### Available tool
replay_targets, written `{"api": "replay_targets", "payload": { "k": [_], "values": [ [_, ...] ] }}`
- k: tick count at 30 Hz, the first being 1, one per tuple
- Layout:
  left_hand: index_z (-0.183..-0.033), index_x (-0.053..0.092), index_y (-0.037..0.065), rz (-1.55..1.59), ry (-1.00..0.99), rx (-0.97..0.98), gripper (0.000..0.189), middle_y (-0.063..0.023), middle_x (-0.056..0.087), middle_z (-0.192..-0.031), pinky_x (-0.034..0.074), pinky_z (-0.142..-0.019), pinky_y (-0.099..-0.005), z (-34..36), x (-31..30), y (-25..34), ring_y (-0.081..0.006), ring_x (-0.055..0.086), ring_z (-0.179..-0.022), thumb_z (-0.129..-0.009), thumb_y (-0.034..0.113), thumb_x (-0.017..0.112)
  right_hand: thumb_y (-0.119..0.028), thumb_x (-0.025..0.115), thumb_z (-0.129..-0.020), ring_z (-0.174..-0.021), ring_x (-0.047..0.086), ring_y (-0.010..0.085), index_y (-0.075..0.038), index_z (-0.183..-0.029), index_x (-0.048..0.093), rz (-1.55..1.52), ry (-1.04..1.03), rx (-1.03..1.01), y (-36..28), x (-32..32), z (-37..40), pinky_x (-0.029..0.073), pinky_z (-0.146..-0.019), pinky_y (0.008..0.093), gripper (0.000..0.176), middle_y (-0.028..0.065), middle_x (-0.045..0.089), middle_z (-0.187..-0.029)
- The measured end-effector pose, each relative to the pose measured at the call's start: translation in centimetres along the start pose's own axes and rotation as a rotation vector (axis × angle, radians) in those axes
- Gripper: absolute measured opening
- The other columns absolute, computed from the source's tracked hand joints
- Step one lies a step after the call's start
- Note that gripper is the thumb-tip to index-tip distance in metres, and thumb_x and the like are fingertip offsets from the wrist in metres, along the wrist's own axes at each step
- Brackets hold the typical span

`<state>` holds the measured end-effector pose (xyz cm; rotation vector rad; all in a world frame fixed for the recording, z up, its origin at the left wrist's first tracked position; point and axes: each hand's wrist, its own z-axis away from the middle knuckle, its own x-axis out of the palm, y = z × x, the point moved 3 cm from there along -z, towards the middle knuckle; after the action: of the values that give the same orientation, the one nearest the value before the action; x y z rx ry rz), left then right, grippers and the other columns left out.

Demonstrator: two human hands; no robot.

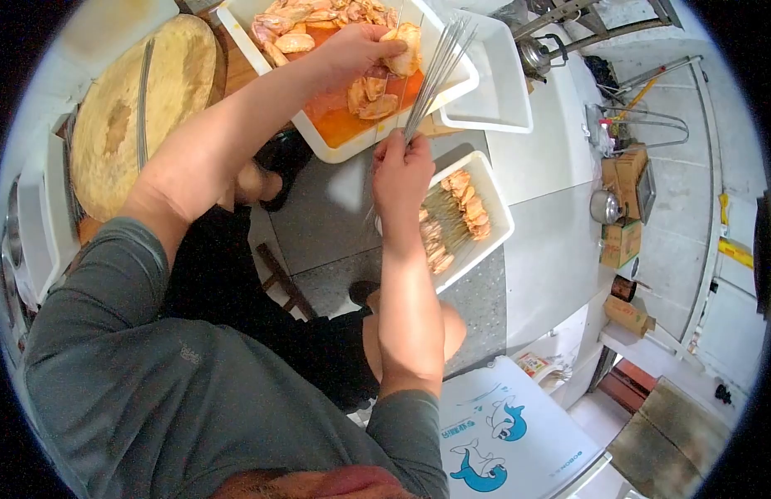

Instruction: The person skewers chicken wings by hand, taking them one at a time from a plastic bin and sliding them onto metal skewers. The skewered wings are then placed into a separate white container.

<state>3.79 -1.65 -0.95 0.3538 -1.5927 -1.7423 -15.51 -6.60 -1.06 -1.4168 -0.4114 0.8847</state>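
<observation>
My left hand pinches a marinated piece of raw chicken over a white tub of chicken pieces in orange-red marinade. A thin metal line shows beside this piece. Several loose chicken pieces sit in the marinade below it. My right hand is closed around a bundle of long metal skewers, which fan out up and to the right across the tub's rim. Just right of and beneath that hand is a smaller white tray with skewered chicken, partly hidden by my hand and forearm.
A round wooden chopping board stands at the left, a dark strip across it. Behind the tub's right side is another white tub. Kettles and cardboard boxes are at the right. A white chest lid with dolphin pictures lies lower right.
</observation>
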Motion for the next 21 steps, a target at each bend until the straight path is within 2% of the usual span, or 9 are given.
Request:
{"api": "replay_targets", "payload": {
  "k": [6,9,12,14,21],
  "values": [
    [-0.106,0.063,0.002,0.001,0.057,-0.015,0.025,-0.0063,0.067,-0.099,0.054,-0.077,-0.0274,0.2,0.1,0.1,-0.0145,0.066,-0.087,-0.094,0.024,0.060,-0.015,0.050,-0.096,-0.054,0.052,0.0085,0.002,-0.090,0.053,-0.046,0.056,0.011,-0.2,0.6,0.1,0.041,-0.050,0.0254,0.018,0.0072,0.064,-0.070],
    [-0.106,0.063,0.002,0.013,0.075,-0.028,0.025,-0.0057,0.067,-0.099,0.053,-0.076,-0.0266,0.3,0.2,0.0,-0.0141,0.066,-0.088,-0.094,0.024,0.060,-0.014,0.050,-0.096,-0.055,0.053,0.0086,0.002,-0.092,0.054,0.028,0.090,-0.109,0.8,0.8,-0.3,0.042,-0.051,0.0255,0.017,0.0085,0.065,-0.071],
    [-0.107,0.062,0.002,-0.014,0.061,-0.019,0.028,-0.0062,0.066,-0.099,0.055,-0.076,-0.0272,0.0,-0.1,-0.2,-0.0148,0.066,-0.089,-0.094,0.026,0.060,-0.016,0.048,-0.095,-0.073,0.065,0.0327,0.002,-0.094,0.057,0.017,0.090,0.023,0.1,0.8,0.2,0.048,-0.070,0.0406,0.020,0.0157,0.066,-0.076],
    [-0.109,0.060,0.000,-0.076,0.056,0.003,0.032,-0.0079,0.066,-0.100,0.059,-0.077,-0.0294,0.2,0.0,0.0,-0.0166,0.066,-0.090,-0.095,0.028,0.059,-0.016,0.048,-0.095,-0.074,0.065,0.0332,0.002,-0.094,0.057,0.083,0.084,-0.010,0.4,0.7,0.1,0.049,-0.070,0.0407,0.020,0.0160,0.066,-0.077],
    [-0.111,0.059,-0.001,-0.040,0.059,-0.017,0.034,-0.0077,0.066,-0.100,0.058,-0.078,-0.0302,0.7,0.5,0.2,-0.0172,0.066,-0.090,-0.095,0.030,0.059,-0.018,0.049,-0.095,-0.077,0.066,0.0335,0.002,-0.095,0.058,0.061,0.072,0.001,-0.1,0.8,0.0,0.049,-0.070,0.0415,0.022,0.0171,0.067,-0.079]
  ]
}}
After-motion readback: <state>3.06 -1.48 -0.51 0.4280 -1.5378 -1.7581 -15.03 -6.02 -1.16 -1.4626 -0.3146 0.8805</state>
